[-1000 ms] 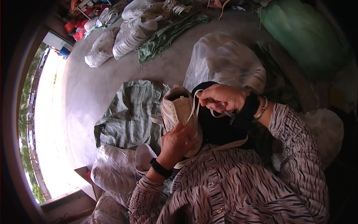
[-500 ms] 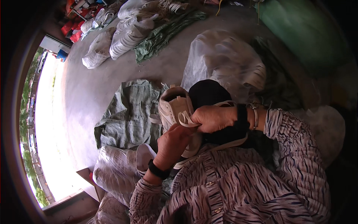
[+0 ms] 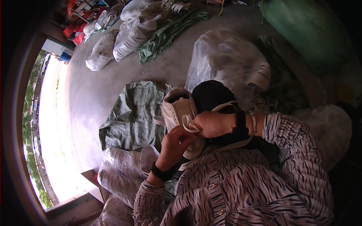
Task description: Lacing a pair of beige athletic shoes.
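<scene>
A beige lace-up sneaker [image 3: 170, 116] rests against my lap with its opening facing away from me, beside my black-clad knee [image 3: 211, 93]. Above its lacing, my right hand [image 3: 215, 124] pinches a pale shoelace [image 3: 185, 122], which curves in a small loop out of the fingers. My left hand [image 3: 172, 147] meets it from the lower left, thumb and fingers closed at the lace beside the right fingertips. Its fingertips are partly hidden. A long pale strip [image 3: 238, 144] trails below my right wrist. The hands cover the shoe's toe in part.
Left of the shoe lies a green woven sack [image 3: 130, 116]. Clear plastic bags of pale shoe parts stand ahead [image 3: 230, 62], at lower left [image 3: 118, 169] and at the far left [image 3: 132, 39]. A big green sack [image 3: 305, 34] is at far right. A bright doorway [image 3: 56, 132] opens left.
My left hand's thumb has come apart a little from the fingers and the hand sits slightly lower. The lace loop at my right fingertips has shifted shape. The whole view has moved slightly.
</scene>
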The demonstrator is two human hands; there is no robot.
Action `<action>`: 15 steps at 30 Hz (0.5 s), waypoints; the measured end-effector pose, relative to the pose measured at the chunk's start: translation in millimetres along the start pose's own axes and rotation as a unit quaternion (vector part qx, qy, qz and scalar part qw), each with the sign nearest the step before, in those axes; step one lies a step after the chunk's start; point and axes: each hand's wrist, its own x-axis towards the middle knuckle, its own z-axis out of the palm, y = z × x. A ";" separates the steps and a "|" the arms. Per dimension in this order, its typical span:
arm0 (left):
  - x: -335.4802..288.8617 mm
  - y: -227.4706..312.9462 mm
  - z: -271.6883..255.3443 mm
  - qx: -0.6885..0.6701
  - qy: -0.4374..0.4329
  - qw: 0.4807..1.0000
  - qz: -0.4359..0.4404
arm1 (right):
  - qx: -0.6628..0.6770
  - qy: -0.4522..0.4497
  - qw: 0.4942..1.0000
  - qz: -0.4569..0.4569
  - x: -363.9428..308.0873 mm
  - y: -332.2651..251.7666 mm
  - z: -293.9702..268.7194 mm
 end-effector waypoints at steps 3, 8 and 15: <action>-0.5 3.8 2.9 -0.002 0.034 0.999 -0.009 | -0.069 0.079 0.994 -0.032 -13.3 -8.5 4.1; -0.6 7.9 7.6 0.091 0.064 0.994 -0.013 | -0.119 0.220 0.966 -0.063 -24.2 -14.4 16.2; -3.9 14.0 11.9 0.120 0.057 0.991 -0.001 | -0.005 0.157 0.987 -0.044 -28.7 -0.5 5.7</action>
